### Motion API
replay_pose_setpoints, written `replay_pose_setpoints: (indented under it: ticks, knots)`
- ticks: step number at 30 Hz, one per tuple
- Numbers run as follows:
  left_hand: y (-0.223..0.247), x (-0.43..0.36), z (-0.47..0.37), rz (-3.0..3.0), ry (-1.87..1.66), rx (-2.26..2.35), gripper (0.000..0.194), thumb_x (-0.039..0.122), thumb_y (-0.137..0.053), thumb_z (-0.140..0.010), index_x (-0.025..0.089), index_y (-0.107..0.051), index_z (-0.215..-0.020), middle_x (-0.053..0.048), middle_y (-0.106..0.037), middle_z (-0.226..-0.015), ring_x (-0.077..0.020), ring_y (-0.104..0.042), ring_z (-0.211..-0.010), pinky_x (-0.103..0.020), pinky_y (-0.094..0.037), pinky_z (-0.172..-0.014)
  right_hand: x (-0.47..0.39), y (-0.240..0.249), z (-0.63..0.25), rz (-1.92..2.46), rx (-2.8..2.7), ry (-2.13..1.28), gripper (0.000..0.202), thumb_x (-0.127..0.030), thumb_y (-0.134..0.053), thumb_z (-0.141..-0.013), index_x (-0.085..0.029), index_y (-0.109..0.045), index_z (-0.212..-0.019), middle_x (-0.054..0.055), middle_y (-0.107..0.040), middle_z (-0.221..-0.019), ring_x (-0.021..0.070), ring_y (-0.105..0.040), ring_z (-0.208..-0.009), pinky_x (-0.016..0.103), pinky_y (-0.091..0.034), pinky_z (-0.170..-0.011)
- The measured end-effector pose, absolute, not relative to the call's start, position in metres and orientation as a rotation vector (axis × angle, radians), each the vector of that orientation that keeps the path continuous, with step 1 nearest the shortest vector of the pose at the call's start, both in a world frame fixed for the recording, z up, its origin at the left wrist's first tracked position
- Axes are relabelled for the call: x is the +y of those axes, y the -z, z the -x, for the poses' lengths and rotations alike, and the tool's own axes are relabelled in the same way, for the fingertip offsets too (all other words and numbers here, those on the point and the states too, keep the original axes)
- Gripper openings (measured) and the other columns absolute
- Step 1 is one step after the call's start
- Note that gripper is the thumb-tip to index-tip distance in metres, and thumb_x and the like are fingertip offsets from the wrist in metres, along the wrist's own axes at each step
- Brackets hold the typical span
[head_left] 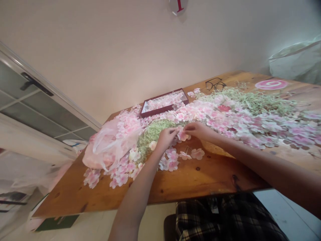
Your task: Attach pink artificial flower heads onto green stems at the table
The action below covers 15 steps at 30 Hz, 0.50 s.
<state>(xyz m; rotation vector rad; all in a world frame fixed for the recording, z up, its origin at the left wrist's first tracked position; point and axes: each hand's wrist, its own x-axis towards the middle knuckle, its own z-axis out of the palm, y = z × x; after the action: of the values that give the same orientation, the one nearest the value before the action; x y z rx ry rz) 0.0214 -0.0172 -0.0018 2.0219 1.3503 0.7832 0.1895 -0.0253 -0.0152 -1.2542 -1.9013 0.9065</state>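
Observation:
Over the middle of the table, a pink artificial flower sits between my two hands. My right hand pinches its right side with thumb and forefinger. My left hand is closed at the flower's left side, its fingertips pressed together; what they pinch is too small to make out. Green stems lie heaped just behind and left of my left hand. Below my hands are loose pink blossoms, and two more blossoms with thin stems lie to the right.
A dark red box holding blossoms stands near the wall. A plastic bag of pink petals lies left. Blossoms and green stems cover the right side. Glasses and a pink round sign lie at the back of the wooden table.

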Motion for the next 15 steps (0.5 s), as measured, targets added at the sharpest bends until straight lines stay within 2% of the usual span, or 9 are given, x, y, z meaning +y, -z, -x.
replay_pose_setpoints:
  ticks: [3, 6, 9, 11, 13, 15]
  knots:
    - [0.002, -0.016, -0.019, -2.022, -0.779, 1.381, 0.036, 0.047, -0.042, -0.071, 0.017, -0.062, -0.066, -0.002, -0.06, -0.059, -0.0152, -0.054, -0.055, -0.025, -0.037, -0.052, -0.022, 0.019, -0.19, 1.38, -1.896, -0.854, 0.012, -0.022, -0.05, -0.067, -0.016, -0.059, -0.066, 0.003, -0.061, -0.063, 0.0138, -0.054, -0.056, 0.023, -0.038, -0.052]
    - [0.004, -0.013, -0.017, -1.902, -0.884, 1.386, 0.031, 0.044, -0.049, -0.067, 0.018, -0.061, -0.078, -0.004, -0.063, -0.075, -0.0167, -0.057, -0.067, -0.025, -0.041, -0.059, -0.022, 0.019, -0.191, 1.395, -1.907, -0.777, 0.012, -0.022, -0.05, -0.066, -0.016, -0.06, -0.065, 0.004, -0.061, -0.065, 0.0147, -0.054, -0.058, 0.023, -0.037, -0.053]
    - [0.004, -0.01, -0.015, -1.724, -0.937, 1.337, 0.034, 0.042, -0.055, -0.063, 0.019, -0.055, -0.089, -0.005, -0.062, -0.08, -0.0171, -0.059, -0.069, -0.028, -0.044, -0.062, -0.024, 0.015, -0.194, 1.322, -1.882, -0.7, 0.012, -0.024, -0.052, -0.066, -0.016, -0.06, -0.065, 0.003, -0.06, -0.066, 0.0144, -0.052, -0.062, 0.024, -0.037, -0.057]
    - [0.002, -0.009, -0.014, -1.643, -0.965, 1.269, 0.034, 0.042, -0.055, -0.063, 0.019, -0.053, -0.089, -0.005, -0.062, -0.077, -0.0164, -0.059, -0.067, -0.03, -0.045, -0.064, -0.024, 0.013, -0.196, 1.304, -1.793, -0.83, 0.016, -0.03, -0.053, -0.067, -0.016, -0.059, -0.064, 0.001, -0.055, -0.06, 0.012, -0.048, -0.056, 0.022, -0.034, -0.051]
    - [-0.004, -0.009, -0.012, -1.645, -0.992, 1.189, 0.031, 0.042, -0.055, -0.064, 0.018, -0.054, -0.084, -0.005, -0.062, -0.08, -0.0161, -0.059, -0.072, -0.031, -0.044, -0.07, -0.022, 0.011, -0.198, 1.298, -1.557, -1.154, 0.018, -0.035, -0.056, -0.065, -0.016, -0.056, -0.064, -0.001, -0.05, -0.055, 0.0088, -0.042, -0.049, 0.02, -0.03, -0.044]
    - [-0.012, -0.011, -0.01, -1.711, -0.974, 1.134, 0.028, 0.041, -0.055, -0.064, 0.017, -0.057, -0.08, -0.005, -0.061, -0.083, -0.0166, -0.058, -0.079, -0.032, -0.042, -0.076, -0.02, 0.009, -0.199, 1.233, -1.282, -1.454, 0.017, -0.033, -0.058, -0.065, -0.016, -0.053, -0.062, -0.002, -0.046, -0.055, 0.0066, -0.038, -0.046, 0.019, -0.027, -0.041]
